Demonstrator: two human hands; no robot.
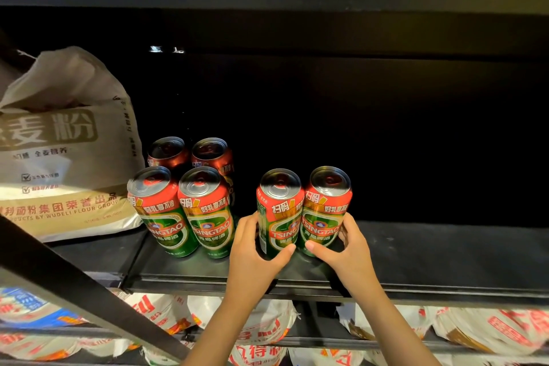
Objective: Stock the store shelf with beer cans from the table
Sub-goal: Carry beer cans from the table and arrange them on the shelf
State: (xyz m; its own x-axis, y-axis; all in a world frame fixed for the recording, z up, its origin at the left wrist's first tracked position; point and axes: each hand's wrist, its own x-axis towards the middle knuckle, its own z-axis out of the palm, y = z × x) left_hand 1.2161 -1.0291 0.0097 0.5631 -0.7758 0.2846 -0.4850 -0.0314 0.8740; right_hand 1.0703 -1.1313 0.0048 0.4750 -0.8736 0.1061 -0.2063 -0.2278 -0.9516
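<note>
Two beer cans stand upright on the black shelf (416,264), near its front edge, touching side by side. The left hand (255,249) wraps the left can (279,211) low on its body, thumb across the front and fingers curled round the far side. The right hand (347,246) holds the right can (325,208) the same way; each grip is closed on its own can at the lower half. Holding low probably keeps the cans steady while they are slid as a pair into line. Toward the shelf's left end, four cans (184,205) are already stocked in two rows, two at the front and two behind, leaving a gap between that block and the held pair. The labels face outward, as a display requires: "TSINGTAO" in white on red and green, with "500ml" near the base. At the left end leans a paper flour sack (68,140) printed "WUDELI FLOUR GROUP". Printed bags (475,330) fill the shelf below.
</note>
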